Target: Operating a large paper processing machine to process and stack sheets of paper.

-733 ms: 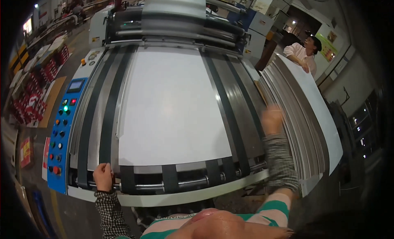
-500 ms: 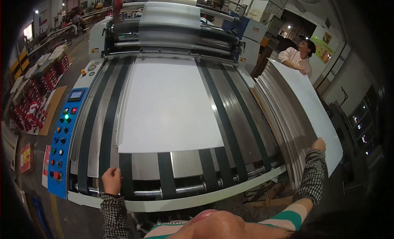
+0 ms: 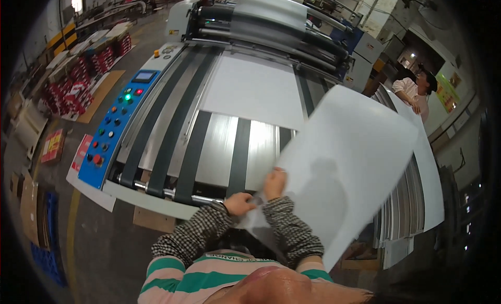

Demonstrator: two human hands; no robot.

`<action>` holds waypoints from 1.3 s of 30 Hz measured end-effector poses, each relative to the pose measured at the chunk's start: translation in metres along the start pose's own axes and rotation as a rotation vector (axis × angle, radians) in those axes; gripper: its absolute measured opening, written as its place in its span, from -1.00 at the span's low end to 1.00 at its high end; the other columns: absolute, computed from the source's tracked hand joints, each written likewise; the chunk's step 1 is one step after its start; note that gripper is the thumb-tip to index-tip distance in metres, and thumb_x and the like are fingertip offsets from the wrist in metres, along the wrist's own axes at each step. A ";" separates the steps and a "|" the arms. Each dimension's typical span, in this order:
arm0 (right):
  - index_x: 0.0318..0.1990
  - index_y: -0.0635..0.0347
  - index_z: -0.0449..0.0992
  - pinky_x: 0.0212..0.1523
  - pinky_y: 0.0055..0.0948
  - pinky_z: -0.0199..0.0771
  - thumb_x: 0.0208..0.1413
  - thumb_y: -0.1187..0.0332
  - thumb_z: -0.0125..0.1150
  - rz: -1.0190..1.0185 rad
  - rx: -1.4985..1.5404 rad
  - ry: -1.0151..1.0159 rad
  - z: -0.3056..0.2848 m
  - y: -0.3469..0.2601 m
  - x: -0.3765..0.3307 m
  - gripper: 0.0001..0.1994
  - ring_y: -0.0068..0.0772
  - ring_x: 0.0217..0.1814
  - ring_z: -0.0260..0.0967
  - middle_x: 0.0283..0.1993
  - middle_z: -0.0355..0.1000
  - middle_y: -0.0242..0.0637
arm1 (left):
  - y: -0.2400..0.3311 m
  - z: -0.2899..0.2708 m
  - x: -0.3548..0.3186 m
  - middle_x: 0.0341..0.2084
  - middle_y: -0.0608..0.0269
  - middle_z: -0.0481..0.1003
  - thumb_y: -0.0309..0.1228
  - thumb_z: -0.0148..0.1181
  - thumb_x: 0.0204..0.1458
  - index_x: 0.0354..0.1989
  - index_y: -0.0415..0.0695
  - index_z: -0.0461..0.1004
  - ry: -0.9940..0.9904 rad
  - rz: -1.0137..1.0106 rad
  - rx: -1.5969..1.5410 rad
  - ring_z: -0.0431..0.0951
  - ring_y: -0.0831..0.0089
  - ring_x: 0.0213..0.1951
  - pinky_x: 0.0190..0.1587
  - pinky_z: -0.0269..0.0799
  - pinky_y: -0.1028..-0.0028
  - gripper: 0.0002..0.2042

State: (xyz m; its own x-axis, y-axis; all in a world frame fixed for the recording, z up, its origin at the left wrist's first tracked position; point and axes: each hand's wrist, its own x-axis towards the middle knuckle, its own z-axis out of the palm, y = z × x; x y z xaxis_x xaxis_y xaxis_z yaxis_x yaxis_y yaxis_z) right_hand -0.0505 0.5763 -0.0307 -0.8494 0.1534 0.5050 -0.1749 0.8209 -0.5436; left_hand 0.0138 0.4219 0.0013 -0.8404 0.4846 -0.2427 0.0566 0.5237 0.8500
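A large white sheet (image 3: 360,142) is held up at a slant between the machine and the stack on the right. My right hand (image 3: 275,184) is closed on its left edge. Beside it, my left hand (image 3: 240,203) pinches the sheet's near left corner, just over the machine's front rail. A second white sheet (image 3: 255,87) lies flat on the dark belts (image 3: 190,147) of the feeding table, partly overlapped in view by the raised one. To the right stands the stack of sheets (image 3: 399,205), its upper part partly hidden behind the lifted sheet.
A blue control panel (image 3: 119,118) with buttons runs along the table's left side. Rollers with a clear film (image 3: 269,16) stand at the far end. A co-worker (image 3: 415,92) rests their hands at the stack's far end. Red-and-white piles (image 3: 78,90) lie at left.
My right hand has brought a sheet leftward off the stack, and my left hand has come over to its corner. On the belts, the other sheet has moved farther toward the rollers.
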 end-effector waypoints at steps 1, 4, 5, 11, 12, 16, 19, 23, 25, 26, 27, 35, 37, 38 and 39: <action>-0.49 0.43 0.41 -0.11 -0.21 0.16 -0.14 0.44 -0.08 -0.013 0.117 0.001 0.018 -0.009 -0.012 -0.81 -0.02 -0.20 0.24 -0.35 0.35 0.02 | -0.009 -0.010 -0.008 -0.41 0.05 0.45 -0.30 0.07 -0.15 -0.27 -0.25 0.39 -0.023 -0.068 -0.012 0.44 0.33 -0.36 -0.28 0.31 0.43 -0.70; -0.53 0.33 0.44 -0.10 -0.25 0.16 -0.08 0.38 -0.06 -0.099 0.437 -0.286 0.016 -0.041 -0.022 -0.80 -0.11 -0.27 0.30 -0.34 0.39 -0.06 | -0.043 -0.030 -0.054 -0.53 0.15 0.46 -0.40 0.03 -0.23 -0.33 -0.31 0.41 0.136 -0.215 -0.536 0.45 0.45 -0.45 -0.37 0.33 0.48 -0.73; -0.53 0.33 0.44 -0.10 -0.25 0.16 -0.08 0.38 -0.06 -0.086 0.432 -0.287 0.014 -0.024 -0.026 -0.80 -0.11 -0.27 0.30 -0.34 0.39 -0.06 | -0.045 -0.038 -0.066 -0.50 0.16 0.45 -0.43 0.01 -0.22 -0.32 -0.33 0.40 0.172 -0.228 -0.503 0.44 0.45 -0.45 -0.36 0.32 0.49 -0.73; -0.20 0.21 0.41 0.11 0.02 -0.22 -0.05 0.21 -0.07 0.195 -0.237 -0.223 -0.036 0.038 -0.028 -0.68 -0.07 0.17 -0.08 0.07 0.16 -0.10 | -0.069 -0.059 -0.130 -0.40 0.19 0.43 -0.51 -0.03 -0.12 -0.22 -0.35 0.34 0.527 -0.280 -0.883 0.41 0.48 -0.40 -0.32 0.30 0.54 -0.74; -0.20 0.21 0.41 0.11 0.02 -0.22 -0.05 0.21 -0.07 0.200 -0.240 -0.217 -0.048 0.034 -0.034 -0.68 -0.07 0.17 -0.08 0.07 0.16 -0.10 | -0.075 -0.058 -0.136 -0.39 0.19 0.43 -0.51 -0.03 -0.10 -0.21 -0.36 0.33 0.581 -0.270 -0.930 0.41 0.48 -0.39 -0.31 0.30 0.55 -0.74; 0.08 0.11 0.16 0.16 0.08 -0.50 0.00 0.09 -0.15 0.241 -0.375 -0.399 -0.069 0.030 -0.056 -0.51 0.01 0.28 -0.38 0.21 -0.12 -0.06 | -0.072 -0.053 -0.166 -0.35 0.16 0.42 -0.49 -0.02 -0.10 -0.18 -0.35 0.32 0.538 -0.315 -0.921 0.40 0.48 -0.35 -0.29 0.29 0.53 -0.72; 0.12 0.08 0.09 0.16 0.07 -0.57 0.00 0.07 -0.16 0.199 -0.346 -0.514 -0.070 0.026 -0.056 -0.47 0.03 0.28 -0.43 0.23 -0.21 -0.02 | -0.081 -0.046 -0.187 -0.33 0.16 0.42 -0.47 0.02 -0.11 -0.16 -0.34 0.32 0.466 -0.362 -0.941 0.41 0.46 -0.32 -0.25 0.30 0.51 -0.69; 0.13 0.08 0.07 0.18 0.03 -0.56 -0.01 0.07 -0.15 0.130 -0.301 -0.599 -0.061 0.029 -0.035 -0.46 0.01 0.29 -0.45 0.25 -0.23 -0.05 | -0.085 -0.050 -0.185 -0.32 0.17 0.42 -0.47 0.03 -0.11 -0.17 -0.34 0.32 0.471 -0.356 -0.956 0.41 0.45 -0.32 -0.25 0.31 0.50 -0.69; 0.13 0.07 0.07 0.18 0.01 -0.56 -0.01 0.06 -0.15 0.100 -0.288 -0.618 -0.051 0.032 -0.019 -0.46 0.00 0.29 -0.45 0.25 -0.24 -0.06 | -0.084 -0.064 -0.171 -0.34 0.15 0.43 -0.48 0.03 -0.12 -0.18 -0.34 0.33 0.476 -0.392 -0.969 0.42 0.45 -0.33 -0.27 0.32 0.50 -0.70; 0.14 0.07 0.06 0.19 -0.01 -0.56 -0.01 0.06 -0.14 0.091 -0.297 -0.640 -0.047 0.033 -0.012 -0.45 -0.01 0.30 -0.46 0.25 -0.24 -0.07 | -0.092 -0.067 -0.164 -0.36 0.15 0.44 -0.48 0.04 -0.12 -0.21 -0.34 0.36 0.478 -0.380 -0.964 0.43 0.44 -0.36 -0.28 0.33 0.49 -0.72; 0.14 0.06 0.06 0.19 -0.03 -0.56 -0.01 0.06 -0.14 0.082 -0.305 -0.659 -0.041 0.034 -0.002 -0.45 -0.01 0.30 -0.47 0.25 -0.25 -0.07 | -0.094 -0.073 -0.157 -0.36 0.15 0.44 -0.48 0.04 -0.12 -0.21 -0.34 0.36 0.479 -0.371 -0.969 0.43 0.44 -0.36 -0.28 0.33 0.49 -0.72; 0.07 0.12 0.16 0.20 -0.10 -0.43 -0.02 0.09 -0.10 0.003 -0.256 -0.598 0.003 0.051 0.076 -0.50 0.00 0.28 -0.36 0.22 -0.14 -0.04 | -0.114 -0.121 -0.100 -0.63 0.20 0.42 -0.46 0.04 -0.15 -0.44 -0.31 0.41 0.781 -0.262 -0.369 0.40 0.59 -0.53 -0.48 0.29 0.57 -0.84; 0.02 0.15 0.25 0.20 -0.12 -0.32 -0.02 0.13 -0.07 -0.051 -0.188 -0.560 0.000 0.066 0.090 -0.55 0.00 0.26 -0.26 0.18 -0.04 -0.03 | -0.099 -0.131 -0.088 -0.64 0.21 0.42 -0.45 0.02 -0.11 -0.42 -0.33 0.38 0.976 -0.342 -0.437 0.39 0.61 -0.56 -0.51 0.27 0.60 -0.83; -0.07 0.18 0.32 0.17 -0.15 -0.20 -0.02 0.18 -0.05 -0.106 -0.069 -0.484 -0.007 0.076 0.097 -0.62 -0.02 0.21 -0.14 0.11 0.07 -0.03 | -0.102 -0.134 -0.084 -0.64 0.24 0.40 -0.44 0.01 -0.09 -0.40 -0.32 0.37 0.986 -0.282 -0.442 0.39 0.60 -0.58 -0.54 0.28 0.62 -0.83; -0.15 0.21 0.39 0.14 -0.18 -0.08 -0.03 0.23 -0.02 -0.170 0.053 -0.404 -0.013 0.084 0.106 -0.68 -0.04 0.16 -0.02 0.04 0.18 -0.03 | -0.104 -0.138 -0.083 -0.63 0.27 0.39 -0.43 0.00 -0.07 -0.38 -0.31 0.35 1.005 -0.221 -0.447 0.38 0.59 -0.61 -0.57 0.28 0.64 -0.83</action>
State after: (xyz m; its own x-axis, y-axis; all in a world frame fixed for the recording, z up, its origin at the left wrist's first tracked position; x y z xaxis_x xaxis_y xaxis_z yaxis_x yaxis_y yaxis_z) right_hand -0.1486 0.6686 -0.0144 -0.9309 -0.2179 0.2933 -0.3458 0.7846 -0.5146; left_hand 0.0032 0.2304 -0.0028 -0.8727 -0.4794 -0.0930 -0.1764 0.1319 0.9754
